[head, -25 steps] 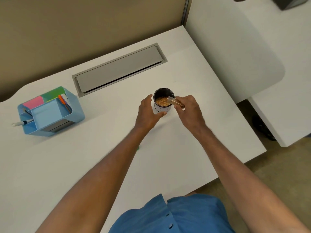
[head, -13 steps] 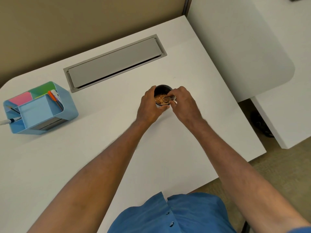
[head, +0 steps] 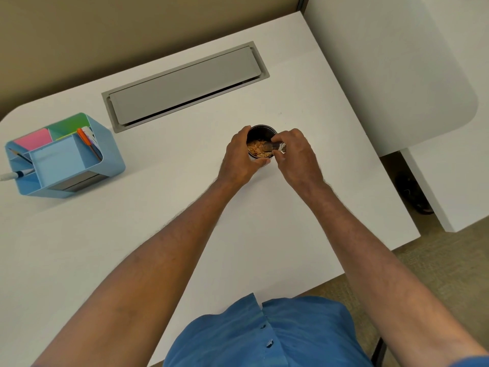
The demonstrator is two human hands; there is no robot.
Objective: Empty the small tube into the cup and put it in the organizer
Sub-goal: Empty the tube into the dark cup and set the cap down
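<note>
A small cup [head: 260, 131] with a dark inside and white wall stands on the white desk; tan flakes lie in it. My left hand [head: 238, 161] wraps around the cup's left side. My right hand [head: 296, 157] pinches a small clear tube [head: 272, 147], tipped with its mouth over the cup's opening. The tube looks nearly see-through, with little inside. A light-blue organizer [head: 63, 160] with pink and green compartments sits far left on the desk, holding pens and an orange-handled tool.
A grey cable-tray lid [head: 182, 86] is set into the desk behind the cup. A white partition panel [head: 383, 70] rises on the right. The desk's right edge [head: 391, 181] drops to carpet. A pen tip [head: 8, 176] sticks out left of the organizer.
My right hand has tipped the tube further into the cup's mouth and its tan contents have thinned out. My left hand has closed more tightly around the cup.
</note>
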